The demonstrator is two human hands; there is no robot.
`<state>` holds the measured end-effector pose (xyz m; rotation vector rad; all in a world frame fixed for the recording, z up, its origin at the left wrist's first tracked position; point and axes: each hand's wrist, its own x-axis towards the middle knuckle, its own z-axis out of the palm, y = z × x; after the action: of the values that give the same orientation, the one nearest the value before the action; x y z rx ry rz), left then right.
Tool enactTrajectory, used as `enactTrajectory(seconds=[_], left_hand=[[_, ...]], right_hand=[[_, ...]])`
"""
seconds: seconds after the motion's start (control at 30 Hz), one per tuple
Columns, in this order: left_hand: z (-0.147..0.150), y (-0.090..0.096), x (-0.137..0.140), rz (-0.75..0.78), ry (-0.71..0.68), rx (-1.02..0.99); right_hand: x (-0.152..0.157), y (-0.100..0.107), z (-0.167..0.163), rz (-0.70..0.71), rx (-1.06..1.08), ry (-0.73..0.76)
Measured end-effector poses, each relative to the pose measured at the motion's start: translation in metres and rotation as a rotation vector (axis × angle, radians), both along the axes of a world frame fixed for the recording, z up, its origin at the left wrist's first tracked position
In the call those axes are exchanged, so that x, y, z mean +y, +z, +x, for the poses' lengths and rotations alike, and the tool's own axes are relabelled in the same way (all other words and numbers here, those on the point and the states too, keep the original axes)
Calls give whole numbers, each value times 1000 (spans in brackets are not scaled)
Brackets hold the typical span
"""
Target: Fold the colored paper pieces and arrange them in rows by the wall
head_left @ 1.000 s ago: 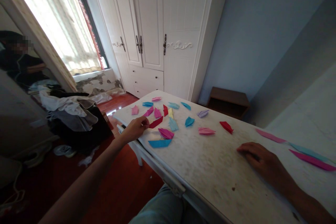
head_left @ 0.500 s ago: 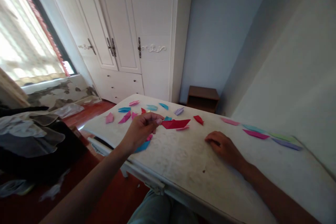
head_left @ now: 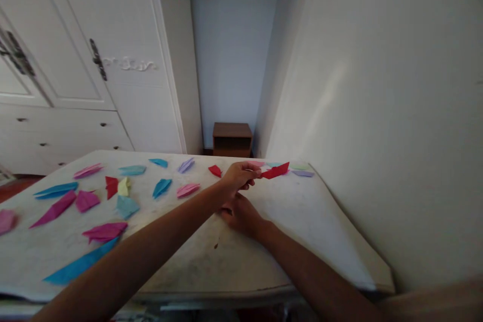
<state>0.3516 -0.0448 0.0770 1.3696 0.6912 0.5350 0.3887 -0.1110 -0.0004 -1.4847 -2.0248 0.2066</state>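
My left hand pinches one end of a red folded paper boat between thumb and fingers. The boat is held above the far right part of the table. Just below and partly behind it, my right hand rests on the tabletop with its fingers curled in; no object shows in it. Beyond the held boat lie folded pieces: a pink one, a light green one and a lavender one. A small red folded piece lies left of my left hand.
Several folded paper pieces spread over the left side, among them a blue one, a magenta one and a pink one. A white wardrobe stands behind the table, a brown cabinet beyond it. A wall borders the right.
The view has turned right. My left hand has carried the red paper boat rightward across the table, past my right hand, which still rests on the tabletop.
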Motion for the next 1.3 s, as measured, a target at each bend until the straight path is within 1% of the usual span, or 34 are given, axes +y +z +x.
enactTrajectory(seconds=[0.1, 0.2, 0.27, 0.43, 0.53, 0.6, 0.77, 0.9, 0.97, 1.07, 1.13, 1.23, 1.3], left_hand=[[37, -7, 5, 169, -60, 155], [50, -13, 21, 345, -118, 276], [48, -17, 37, 404, -117, 326], [33, -24, 78, 462, -34, 435], [28, -29, 95, 496, -21, 495], [29, -35, 102, 517, -30, 530], [36, -48, 106, 599, -50, 560], [41, -48, 105, 730, -38, 519], [41, -47, 105, 834, -45, 475], [41, -47, 105, 1050, -115, 415], [40, -49, 104, 1151, -182, 402], [42, -53, 102, 1186, -267, 402], [44, -55, 102, 1190, -287, 392]], right_hand=[[1, 2, 2, -29, 0, 18], [3, 4, 5, 4, -16, 99], [4, 5, 6, 18, -39, 128], [5, 3, 3, 18, -36, 144], [5, 1, 1, 13, -35, 137], [5, 1, 1, 15, -30, 131], [4, 2, 1, 4, -9, 126], [4, 1, 1, 5, 8, 131], [4, 1, 1, 4, 13, 130], [3, 3, 1, -12, 13, 128], [3, 5, 0, -29, 6, 125], [2, 8, 0, -43, -2, 120], [2, 8, 0, -45, -2, 118]])
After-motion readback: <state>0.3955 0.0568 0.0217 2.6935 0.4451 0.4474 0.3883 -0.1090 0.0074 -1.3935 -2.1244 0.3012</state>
